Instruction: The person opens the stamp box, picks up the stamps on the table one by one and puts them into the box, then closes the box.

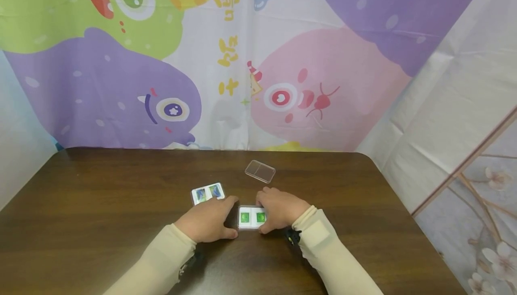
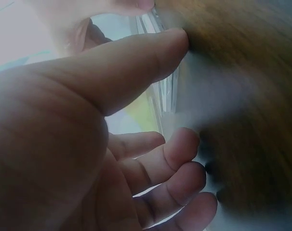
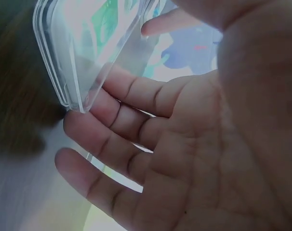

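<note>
A flat clear plastic case (image 1: 251, 218) with two green pictures on white lies on the table in front of me. Its right end is held by my right hand (image 1: 282, 207), thumb at the near edge and fingers at the far edge; in the right wrist view the fingertips meet the corner of the case (image 3: 71, 62). Just left of the case is my left hand (image 1: 208, 221), thumb and fingers spread apart with nothing gripped. Beyond that hand lies a second case (image 1: 208, 192) with two blue-green pictures, partly covered by the hand.
A transparent rectangular lid or case (image 1: 260, 171) without pictures lies farther back on the brown wooden table (image 1: 121, 205). Behind the table hangs a cloth with cartoon monsters (image 1: 226, 124). A panel with blossoms (image 1: 484, 187) stands at the right.
</note>
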`<state>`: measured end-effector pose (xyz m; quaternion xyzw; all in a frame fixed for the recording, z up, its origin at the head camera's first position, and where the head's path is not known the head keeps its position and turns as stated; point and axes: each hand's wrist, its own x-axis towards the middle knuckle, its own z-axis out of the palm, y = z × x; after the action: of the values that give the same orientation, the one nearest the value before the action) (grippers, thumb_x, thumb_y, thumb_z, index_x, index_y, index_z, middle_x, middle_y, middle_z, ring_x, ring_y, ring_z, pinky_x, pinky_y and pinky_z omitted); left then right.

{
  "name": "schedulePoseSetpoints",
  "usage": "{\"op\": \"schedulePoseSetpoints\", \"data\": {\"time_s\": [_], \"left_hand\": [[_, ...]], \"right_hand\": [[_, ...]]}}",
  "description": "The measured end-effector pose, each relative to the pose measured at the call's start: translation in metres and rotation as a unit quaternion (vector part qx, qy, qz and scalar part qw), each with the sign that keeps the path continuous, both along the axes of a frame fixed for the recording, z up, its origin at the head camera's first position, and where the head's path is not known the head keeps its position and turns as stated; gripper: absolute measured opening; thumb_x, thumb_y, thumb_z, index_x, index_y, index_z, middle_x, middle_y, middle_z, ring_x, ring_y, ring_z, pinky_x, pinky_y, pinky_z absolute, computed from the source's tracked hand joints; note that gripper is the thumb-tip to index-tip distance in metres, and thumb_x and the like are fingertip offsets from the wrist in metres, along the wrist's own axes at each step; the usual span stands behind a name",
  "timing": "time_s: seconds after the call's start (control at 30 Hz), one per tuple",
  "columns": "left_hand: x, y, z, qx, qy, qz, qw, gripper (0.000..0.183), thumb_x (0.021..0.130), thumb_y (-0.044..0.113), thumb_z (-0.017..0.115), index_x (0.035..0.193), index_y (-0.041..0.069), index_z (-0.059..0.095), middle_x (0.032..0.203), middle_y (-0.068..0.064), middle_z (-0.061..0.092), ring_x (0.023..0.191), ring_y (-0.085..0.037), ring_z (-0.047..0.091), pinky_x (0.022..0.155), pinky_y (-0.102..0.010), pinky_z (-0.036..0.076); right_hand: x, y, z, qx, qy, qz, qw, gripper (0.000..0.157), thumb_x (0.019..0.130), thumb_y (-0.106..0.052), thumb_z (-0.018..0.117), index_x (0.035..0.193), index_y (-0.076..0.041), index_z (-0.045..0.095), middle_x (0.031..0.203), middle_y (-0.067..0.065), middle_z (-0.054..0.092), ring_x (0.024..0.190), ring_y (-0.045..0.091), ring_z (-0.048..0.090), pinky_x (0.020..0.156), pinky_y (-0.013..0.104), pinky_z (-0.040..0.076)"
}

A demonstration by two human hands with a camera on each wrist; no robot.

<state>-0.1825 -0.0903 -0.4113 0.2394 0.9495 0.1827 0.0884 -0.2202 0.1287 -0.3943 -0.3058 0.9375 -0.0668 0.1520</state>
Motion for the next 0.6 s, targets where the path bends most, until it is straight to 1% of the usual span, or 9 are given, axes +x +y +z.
{"op": "schedulePoseSetpoints", "data": {"time_s": [0.1,0.23,0.33,0.43,0.6], "left_hand": [[0.000,0.000,0.001,-0.004,-0.002,0.002,1.0000,0.081,0.081,0.039,0.088,0.142,0.001,0.052,0.121,-0.016,0.071,0.111,-0.036,0.067,0.094,-0.050,0.053],[0.000,0.001,0.001,-0.011,-0.009,0.009,0.9999,0.083,0.082,0.041,0.087,0.145,0.002,0.051,0.128,-0.016,0.069,0.121,-0.040,0.063,0.100,-0.052,0.050],[0.000,0.001,0.001,-0.015,-0.016,0.013,0.9997,0.083,0.083,0.042,0.086,0.147,0.002,0.049,0.133,-0.016,0.067,0.126,-0.042,0.060,0.104,-0.054,0.048],[0.001,0.001,0.001,-0.016,-0.022,0.014,0.9995,0.083,0.084,0.041,0.085,0.148,0.003,0.048,0.135,-0.017,0.066,0.129,-0.042,0.058,0.105,-0.054,0.047],[0.001,0.001,0.001,-0.017,-0.026,0.014,0.9994,0.082,0.085,0.042,0.085,0.149,0.004,0.049,0.135,-0.016,0.066,0.128,-0.040,0.059,0.105,-0.053,0.047]], "right_hand": [[-0.002,0.005,0.000,-0.005,-0.015,-0.019,1.000,0.049,0.074,-0.029,0.092,0.107,-0.012,0.060,0.097,-0.001,0.053,0.088,0.016,0.051,0.077,0.033,0.049],[-0.008,0.016,0.000,-0.012,-0.039,-0.062,0.997,0.047,0.075,-0.026,0.092,0.106,-0.013,0.059,0.098,0.001,0.053,0.089,0.019,0.051,0.078,0.037,0.049],[-0.014,0.028,0.001,-0.014,-0.047,-0.096,0.994,0.045,0.076,-0.023,0.092,0.105,-0.013,0.059,0.098,0.003,0.053,0.089,0.021,0.051,0.078,0.039,0.048],[-0.018,0.040,0.003,-0.011,-0.042,-0.126,0.991,0.044,0.076,-0.019,0.091,0.107,-0.012,0.059,0.099,0.004,0.054,0.089,0.022,0.051,0.078,0.040,0.048],[-0.025,0.062,0.006,-0.003,-0.038,-0.181,0.983,0.046,0.078,-0.015,0.088,0.115,-0.007,0.062,0.102,0.009,0.054,0.091,0.025,0.051,0.078,0.043,0.049]]}}
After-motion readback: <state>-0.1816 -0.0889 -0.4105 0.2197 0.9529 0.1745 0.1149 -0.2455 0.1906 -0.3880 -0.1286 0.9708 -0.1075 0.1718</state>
